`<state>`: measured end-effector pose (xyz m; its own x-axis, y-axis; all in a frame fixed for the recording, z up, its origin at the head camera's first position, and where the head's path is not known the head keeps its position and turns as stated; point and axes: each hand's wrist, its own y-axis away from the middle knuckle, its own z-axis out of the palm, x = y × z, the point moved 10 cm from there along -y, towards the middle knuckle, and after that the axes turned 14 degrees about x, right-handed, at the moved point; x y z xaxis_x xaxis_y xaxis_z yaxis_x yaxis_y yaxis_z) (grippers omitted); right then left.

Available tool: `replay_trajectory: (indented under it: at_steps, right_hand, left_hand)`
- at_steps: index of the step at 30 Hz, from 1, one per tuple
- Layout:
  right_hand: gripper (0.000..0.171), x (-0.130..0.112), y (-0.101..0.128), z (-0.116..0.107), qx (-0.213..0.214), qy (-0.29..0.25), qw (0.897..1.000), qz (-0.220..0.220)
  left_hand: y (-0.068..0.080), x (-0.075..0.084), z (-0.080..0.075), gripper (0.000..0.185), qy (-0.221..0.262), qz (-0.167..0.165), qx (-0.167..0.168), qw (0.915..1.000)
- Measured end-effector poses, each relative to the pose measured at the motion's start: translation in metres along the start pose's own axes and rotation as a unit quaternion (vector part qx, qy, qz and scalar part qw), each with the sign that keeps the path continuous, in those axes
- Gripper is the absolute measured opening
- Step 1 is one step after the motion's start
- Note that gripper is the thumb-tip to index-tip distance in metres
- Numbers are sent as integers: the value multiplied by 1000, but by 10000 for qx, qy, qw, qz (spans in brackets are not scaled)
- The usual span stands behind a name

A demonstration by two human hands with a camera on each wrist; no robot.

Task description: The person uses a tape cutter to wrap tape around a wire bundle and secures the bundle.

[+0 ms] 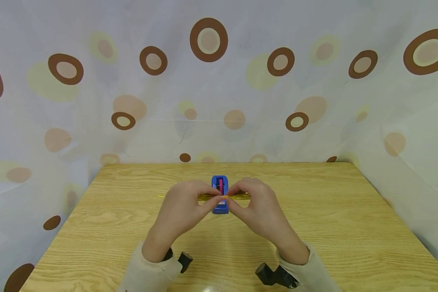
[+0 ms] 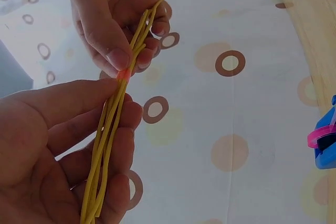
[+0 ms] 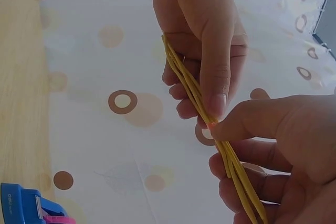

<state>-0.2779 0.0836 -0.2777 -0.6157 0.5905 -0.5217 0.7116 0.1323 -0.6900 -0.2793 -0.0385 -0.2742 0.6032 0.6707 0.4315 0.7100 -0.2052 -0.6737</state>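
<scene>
Both hands meet in front of my body and pinch one bundle of thin yellow strands (image 2: 112, 124), which look like wires. A band of pinkish-orange tape (image 2: 124, 74) circles the bundle near its middle. My left hand (image 1: 182, 209) grips one side of that band between thumb and fingers. Close against it, thumb nearly touching thumb, my right hand (image 1: 260, 209) pinches the other side. The strands stick out past both hands, partly hidden by the fingers. Beyond the hands in the head view stands a blue tape dispenser (image 1: 220, 210) with a pink roll (image 1: 220, 185).
A wood-grain table (image 1: 321, 227) lies under the arms. Behind and beside it hangs a pale curtain (image 1: 219, 93) printed with brown rings and dots. Black wrist mounts (image 1: 265, 274) sit at both sleeves.
</scene>
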Motion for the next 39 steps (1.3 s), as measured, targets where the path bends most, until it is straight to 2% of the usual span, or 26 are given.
replay_trajectory:
  at_steps: [13,39]
  right_hand:
    - [11,1,0,0,-141,-8,9998,114]
    - [12,10,-1,-5,-447,-428,9973,384]
  left_hand:
    - [0,-2,-3,6,213,-70,-70,9997]
    - [-1,-6,-12,6,282,41,-119,9995]
